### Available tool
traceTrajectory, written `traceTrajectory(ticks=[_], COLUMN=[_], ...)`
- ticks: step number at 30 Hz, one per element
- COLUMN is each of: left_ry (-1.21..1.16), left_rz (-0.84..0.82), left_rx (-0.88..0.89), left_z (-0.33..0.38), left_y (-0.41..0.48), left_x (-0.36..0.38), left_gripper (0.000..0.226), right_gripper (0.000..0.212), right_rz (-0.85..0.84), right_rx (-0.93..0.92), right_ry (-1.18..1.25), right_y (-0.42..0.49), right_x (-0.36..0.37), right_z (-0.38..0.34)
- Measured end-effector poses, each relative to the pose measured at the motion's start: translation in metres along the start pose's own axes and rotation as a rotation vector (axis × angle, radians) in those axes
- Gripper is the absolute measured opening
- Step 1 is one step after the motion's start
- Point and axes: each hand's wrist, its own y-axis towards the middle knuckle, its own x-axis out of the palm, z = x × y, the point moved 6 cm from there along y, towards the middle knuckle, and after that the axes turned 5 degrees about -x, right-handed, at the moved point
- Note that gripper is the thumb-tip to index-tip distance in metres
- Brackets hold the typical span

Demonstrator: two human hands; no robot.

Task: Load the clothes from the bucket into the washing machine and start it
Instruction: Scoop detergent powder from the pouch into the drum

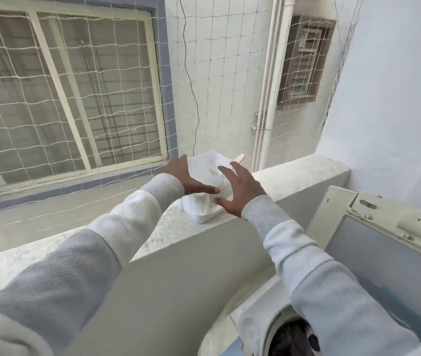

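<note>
A white crumpled bag [208,164] stands on the pale concrete ledge [294,176] ahead of me. My left hand [185,177] lies against the bag's left side, fingers straight up and thumb stretched across its front. My right hand [241,192] touches the bag's right front with spread, straight fingers. Neither hand has curled round it. At the bottom right is the washing machine [250,322]; dark clothes [290,339] show in its drum opening. Its lid [389,255] stands raised. No bucket is in view.
A pinkish flat stick [240,158] pokes up behind the bag. Beyond the ledge hangs a rope net [117,98] in front of a window and a tiled wall with a drainpipe [271,98]. A white wall [389,86] closes the right side.
</note>
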Motion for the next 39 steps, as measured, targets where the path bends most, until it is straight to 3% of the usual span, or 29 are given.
traceTrajectory(ticks=[5, 13, 18, 26, 34, 39], left_ry=[-0.134, -0.198, -0.217, -0.228, 0.022, 0.272], left_rz=[0.118, 0.177, 0.091, -0.176, -0.448, -0.483], left_rx=[0.045, 0.235, 0.399, 0.621, 0.865, 0.990], left_z=[-0.003, 0.044, 0.097, 0.157, 0.171, 0.169], left_y=[0.003, -0.039, -0.078, -0.128, -0.143, -0.141], left_x=[0.008, 0.002, 0.031, 0.152, 0.272, 0.318], left_gripper=[0.114, 0.116, 0.121, 0.120, 0.131, 0.127], right_gripper=[0.063, 0.058, 0.052, 0.051, 0.051, 0.054], right_rz=[0.153, 0.312, 0.386, 0.403, 0.343, 0.357], right_rx=[-0.010, 0.073, 0.186, 0.471, 0.790, 0.898], right_ry=[0.185, 0.286, 0.285, 0.341, 0.467, 0.529], right_y=[-0.001, -0.059, -0.137, -0.264, -0.339, -0.348], right_x=[0.002, -0.023, -0.043, -0.014, 0.082, 0.128], right_z=[0.005, 0.019, 0.053, 0.111, 0.148, 0.160])
